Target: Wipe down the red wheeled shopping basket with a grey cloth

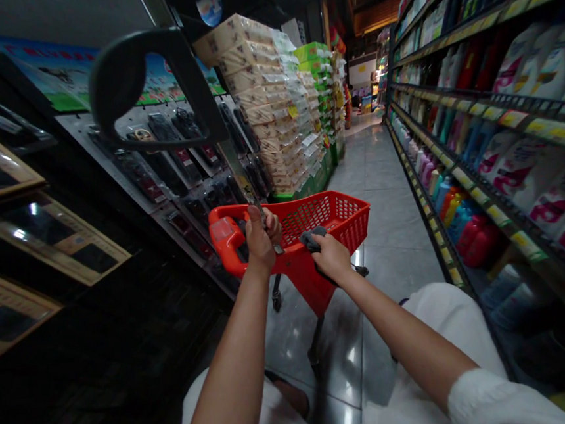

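Observation:
My left hand (261,240) is wrapped round the lower part of a metal pole (236,166), thumb pointing up. The pole leans up and to the left, and a dark grey plastic loop (158,144) sticks out from it higher up. In my right hand (333,257) is a bunched grey cloth (313,238), pinched at the near side of a red plastic shopping cart (319,294). Both hands are over the cart's near rim. The visible part of its slotted basket shows no goods. The pole's lower end is near that rim; whether it touches cannot be made out.
Shelves of bottles (470,156) line the right side. On the left are a rack of packaged goods (178,155) and framed boxes (52,239). Stacked cartons (263,108) stand beyond the cart. A grey tiled floor (383,183) runs down the aisle. My white-clothed knees flank the cart.

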A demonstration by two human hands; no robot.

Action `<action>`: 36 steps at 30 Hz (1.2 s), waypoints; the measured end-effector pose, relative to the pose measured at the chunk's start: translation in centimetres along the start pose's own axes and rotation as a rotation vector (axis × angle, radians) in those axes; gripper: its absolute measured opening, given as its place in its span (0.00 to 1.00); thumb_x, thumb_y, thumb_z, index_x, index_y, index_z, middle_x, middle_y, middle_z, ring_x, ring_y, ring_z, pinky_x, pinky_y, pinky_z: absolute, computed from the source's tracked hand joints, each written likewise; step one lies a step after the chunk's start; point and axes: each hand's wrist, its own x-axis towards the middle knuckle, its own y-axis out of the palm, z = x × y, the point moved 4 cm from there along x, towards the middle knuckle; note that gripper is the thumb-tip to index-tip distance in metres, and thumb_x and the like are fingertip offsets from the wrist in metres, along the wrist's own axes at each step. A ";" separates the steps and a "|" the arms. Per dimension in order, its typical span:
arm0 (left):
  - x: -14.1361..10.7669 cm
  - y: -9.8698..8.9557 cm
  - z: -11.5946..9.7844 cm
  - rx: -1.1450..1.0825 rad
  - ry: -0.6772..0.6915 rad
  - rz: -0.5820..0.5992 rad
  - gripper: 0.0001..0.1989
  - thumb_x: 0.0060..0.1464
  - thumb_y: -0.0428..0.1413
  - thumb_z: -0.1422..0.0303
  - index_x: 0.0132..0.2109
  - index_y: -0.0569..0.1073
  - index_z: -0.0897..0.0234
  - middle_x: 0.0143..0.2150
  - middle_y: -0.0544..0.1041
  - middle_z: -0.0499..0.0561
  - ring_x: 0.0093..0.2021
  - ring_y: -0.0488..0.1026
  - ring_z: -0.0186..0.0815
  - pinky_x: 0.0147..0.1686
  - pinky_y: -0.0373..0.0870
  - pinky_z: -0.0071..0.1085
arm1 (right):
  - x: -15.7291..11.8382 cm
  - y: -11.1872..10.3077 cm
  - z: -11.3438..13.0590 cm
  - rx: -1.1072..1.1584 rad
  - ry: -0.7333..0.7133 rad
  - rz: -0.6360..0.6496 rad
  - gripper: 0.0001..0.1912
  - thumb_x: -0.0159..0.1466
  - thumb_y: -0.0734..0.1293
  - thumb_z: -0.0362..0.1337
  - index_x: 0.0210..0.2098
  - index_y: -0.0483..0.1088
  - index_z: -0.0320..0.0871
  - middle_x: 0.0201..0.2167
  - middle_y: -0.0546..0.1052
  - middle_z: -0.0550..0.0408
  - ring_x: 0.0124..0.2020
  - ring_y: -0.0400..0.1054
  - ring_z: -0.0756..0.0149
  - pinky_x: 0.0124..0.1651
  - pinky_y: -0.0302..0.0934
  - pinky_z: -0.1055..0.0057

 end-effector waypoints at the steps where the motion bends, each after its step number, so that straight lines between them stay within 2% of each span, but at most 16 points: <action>1: 0.0 -0.1 0.1 0.005 0.001 -0.007 0.33 0.54 0.48 0.36 0.21 0.56 0.62 0.15 0.48 0.40 0.14 0.42 0.24 0.14 0.39 0.23 | -0.4 0.0 1.0 0.017 -0.054 0.008 0.27 0.62 0.63 0.35 0.59 0.70 0.58 0.46 0.75 0.53 0.46 0.72 0.60 0.46 0.63 0.70; 3: 0.1 -0.2 0.3 0.016 0.001 -0.015 0.33 0.54 0.48 0.36 0.21 0.56 0.61 0.15 0.48 0.39 0.14 0.42 0.24 0.14 0.39 0.24 | -1.3 0.0 2.6 0.060 -0.166 0.028 0.28 0.62 0.63 0.35 0.60 0.68 0.61 0.46 0.75 0.55 0.47 0.72 0.61 0.46 0.64 0.70; 5: 0.2 -0.4 0.5 0.022 0.005 -0.012 0.34 0.53 0.48 0.35 0.21 0.56 0.61 0.14 0.48 0.39 0.14 0.42 0.24 0.14 0.39 0.24 | -1.6 0.1 2.7 0.084 -0.216 0.041 0.30 0.61 0.63 0.35 0.61 0.67 0.62 0.49 0.75 0.56 0.48 0.72 0.61 0.46 0.64 0.71; 7: 0.2 -0.5 0.7 0.025 0.010 -0.012 0.34 0.52 0.47 0.35 0.21 0.56 0.61 0.14 0.48 0.39 0.14 0.42 0.24 0.15 0.39 0.24 | -1.1 0.2 1.2 0.067 -0.166 0.039 0.30 0.60 0.63 0.34 0.62 0.67 0.62 0.51 0.74 0.57 0.49 0.72 0.61 0.47 0.63 0.71; 10: 0.3 -0.5 1.0 0.032 0.020 -0.022 0.34 0.52 0.47 0.34 0.21 0.55 0.61 0.14 0.48 0.39 0.14 0.42 0.24 0.15 0.39 0.24 | 0.3 0.1 -0.9 0.013 -0.007 0.027 0.30 0.60 0.63 0.33 0.61 0.68 0.60 0.49 0.75 0.55 0.48 0.72 0.60 0.47 0.63 0.69; 12: 0.4 -0.4 1.0 0.036 0.034 -0.022 0.34 0.52 0.47 0.34 0.20 0.56 0.61 0.14 0.48 0.39 0.14 0.43 0.24 0.14 0.39 0.24 | 0.7 0.0 -0.7 0.014 0.029 0.038 0.28 0.60 0.62 0.34 0.59 0.69 0.59 0.47 0.76 0.54 0.47 0.73 0.59 0.46 0.64 0.69; 16: 0.7 -0.3 0.9 0.055 0.046 -0.026 0.34 0.51 0.48 0.34 0.20 0.56 0.61 0.14 0.48 0.40 0.13 0.43 0.24 0.14 0.40 0.24 | -0.1 -0.1 2.7 0.133 -0.153 0.064 0.28 0.60 0.62 0.34 0.59 0.70 0.59 0.46 0.77 0.56 0.47 0.72 0.60 0.48 0.64 0.69; 19: 0.8 -0.3 0.7 0.072 0.045 -0.024 0.34 0.51 0.48 0.34 0.20 0.56 0.61 0.14 0.49 0.40 0.13 0.44 0.24 0.14 0.40 0.24 | -0.8 0.4 3.0 0.197 -0.246 0.046 0.30 0.60 0.63 0.33 0.61 0.68 0.60 0.50 0.74 0.57 0.50 0.71 0.63 0.50 0.64 0.72; 21: 0.7 -0.3 0.5 0.079 0.047 -0.015 0.34 0.50 0.49 0.34 0.20 0.56 0.61 0.13 0.49 0.40 0.13 0.44 0.24 0.13 0.40 0.24 | -0.4 1.2 1.2 0.202 -0.216 0.013 0.31 0.60 0.63 0.33 0.61 0.67 0.61 0.52 0.73 0.58 0.51 0.71 0.63 0.51 0.64 0.72; 23: 0.6 -0.2 0.4 0.084 0.046 -0.003 0.34 0.50 0.50 0.34 0.20 0.57 0.61 0.13 0.50 0.40 0.12 0.44 0.23 0.13 0.41 0.23 | 0.7 2.1 -1.7 0.193 -0.131 -0.033 0.32 0.60 0.62 0.32 0.62 0.66 0.60 0.52 0.73 0.57 0.51 0.71 0.63 0.51 0.64 0.72; 27: 0.2 0.0 0.2 0.085 0.020 0.019 0.35 0.47 0.52 0.34 0.19 0.58 0.62 0.12 0.50 0.40 0.12 0.46 0.23 0.11 0.43 0.22 | 4.5 3.2 -8.1 0.199 0.053 -0.117 0.31 0.62 0.62 0.31 0.63 0.66 0.58 0.55 0.71 0.54 0.53 0.70 0.61 0.52 0.63 0.71; 30: 0.1 0.2 0.2 0.105 -0.005 0.014 0.36 0.45 0.52 0.32 0.19 0.58 0.62 0.11 0.52 0.40 0.11 0.47 0.24 0.10 0.45 0.21 | 7.5 3.5 -11.9 0.265 0.256 -0.200 0.28 0.64 0.62 0.32 0.63 0.65 0.53 0.52 0.72 0.51 0.50 0.71 0.60 0.49 0.63 0.70; 33: 0.2 0.4 0.2 0.117 -0.010 0.002 0.36 0.44 0.51 0.31 0.18 0.58 0.63 0.11 0.52 0.41 0.11 0.48 0.24 0.10 0.46 0.21 | 9.2 4.2 -13.7 0.374 0.457 -0.259 0.23 0.66 0.62 0.35 0.60 0.65 0.40 0.48 0.74 0.45 0.46 0.71 0.59 0.46 0.63 0.69; 36: 0.4 0.4 0.3 0.112 -0.010 0.003 0.37 0.44 0.51 0.31 0.18 0.58 0.63 0.11 0.53 0.41 0.11 0.49 0.24 0.10 0.47 0.21 | 9.3 5.6 -12.8 0.420 0.492 -0.277 0.18 0.66 0.61 0.38 0.54 0.66 0.38 0.45 0.75 0.44 0.44 0.71 0.58 0.44 0.63 0.69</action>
